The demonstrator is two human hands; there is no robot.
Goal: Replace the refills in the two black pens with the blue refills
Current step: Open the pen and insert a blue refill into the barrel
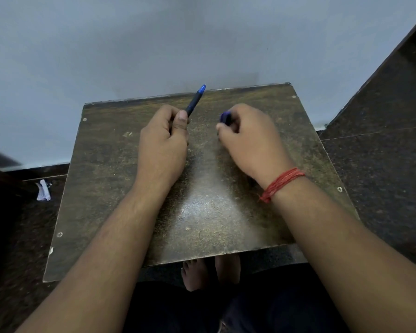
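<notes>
My left hand (163,138) is closed around a dark pen (194,102) with a blue tip that points up and away toward the wall. My right hand (250,138) is closed around a small dark blue piece (226,117), most of it hidden by the fingers; it looks like a pen cap, though I cannot tell for sure. Both hands hover over the far half of a worn brown table (106,188). No other pen or loose refill shows on the table.
A grey wall stands right behind the table's far edge. Dark speckled floor surrounds the table, with a crumpled white paper (43,190) on the left. Bare feet (202,272) show under the near edge. A red thread band (280,183) circles my right wrist.
</notes>
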